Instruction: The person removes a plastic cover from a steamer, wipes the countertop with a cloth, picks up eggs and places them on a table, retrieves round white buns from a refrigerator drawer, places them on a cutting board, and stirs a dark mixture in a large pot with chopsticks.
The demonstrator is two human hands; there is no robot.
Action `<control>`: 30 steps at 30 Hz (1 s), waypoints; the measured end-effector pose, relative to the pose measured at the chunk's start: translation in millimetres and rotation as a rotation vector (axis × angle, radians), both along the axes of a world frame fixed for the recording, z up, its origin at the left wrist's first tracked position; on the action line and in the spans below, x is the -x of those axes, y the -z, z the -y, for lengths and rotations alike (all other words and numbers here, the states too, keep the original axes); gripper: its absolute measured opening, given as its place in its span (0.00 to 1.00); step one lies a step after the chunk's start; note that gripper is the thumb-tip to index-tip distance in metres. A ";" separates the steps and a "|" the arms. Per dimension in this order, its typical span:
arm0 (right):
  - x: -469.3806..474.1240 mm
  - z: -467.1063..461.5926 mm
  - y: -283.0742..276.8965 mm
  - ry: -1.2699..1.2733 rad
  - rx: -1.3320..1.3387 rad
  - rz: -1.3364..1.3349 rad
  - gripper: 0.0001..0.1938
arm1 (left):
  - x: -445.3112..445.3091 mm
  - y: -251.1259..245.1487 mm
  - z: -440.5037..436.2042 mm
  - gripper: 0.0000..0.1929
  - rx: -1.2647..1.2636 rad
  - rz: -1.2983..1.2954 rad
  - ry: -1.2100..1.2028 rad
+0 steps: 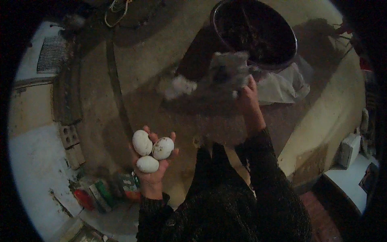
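Three white eggs [142, 142] rest together on the upturned palm of my left hand [151, 178], its fingers curled up around them. Brown specks of dirt mark the right-hand egg [163, 148]. Farther forward, my right hand [249, 93] grips a greyish thing [231, 66], too blurred to identify, with a dark patch in its middle. A blurred white bundle [181, 86] lies to the left of that hand. Just beyond the right hand stands a large dark round tub [257, 33], its inside too dark to make out clearly.
A crumpled white plastic sheet or bag [284, 84] lies by the tub. Hollow bricks [69, 136] line the left wall. Cartons and packages [101, 193] stand at lower left. At right, a white box [350, 149] sits on a pale surface. A looped cord [116, 13] is at the top.
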State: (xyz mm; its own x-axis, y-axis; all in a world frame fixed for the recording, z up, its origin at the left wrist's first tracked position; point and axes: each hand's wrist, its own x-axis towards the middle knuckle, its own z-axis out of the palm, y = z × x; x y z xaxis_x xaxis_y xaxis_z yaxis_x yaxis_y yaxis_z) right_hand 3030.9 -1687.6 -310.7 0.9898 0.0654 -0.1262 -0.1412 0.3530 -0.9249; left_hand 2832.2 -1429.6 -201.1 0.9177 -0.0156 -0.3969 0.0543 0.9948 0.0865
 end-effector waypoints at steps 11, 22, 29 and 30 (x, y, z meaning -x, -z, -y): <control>60.7 65.7 17.1 -0.222 -0.411 -0.235 0.28 | -11.4 -1.3 18.7 0.28 0.087 0.101 0.104; 103.4 97.7 22.8 -0.209 1.034 0.027 0.21 | -55.4 4.0 -14.1 0.30 0.196 0.121 0.323; 135.7 90.8 -13.4 0.221 1.232 0.362 0.20 | -68.0 0.0 -24.6 0.30 0.196 0.138 0.417; 142.0 94.3 -17.8 0.272 1.185 0.302 0.21 | -70.3 -0.5 -25.2 0.30 0.185 0.151 0.440</control>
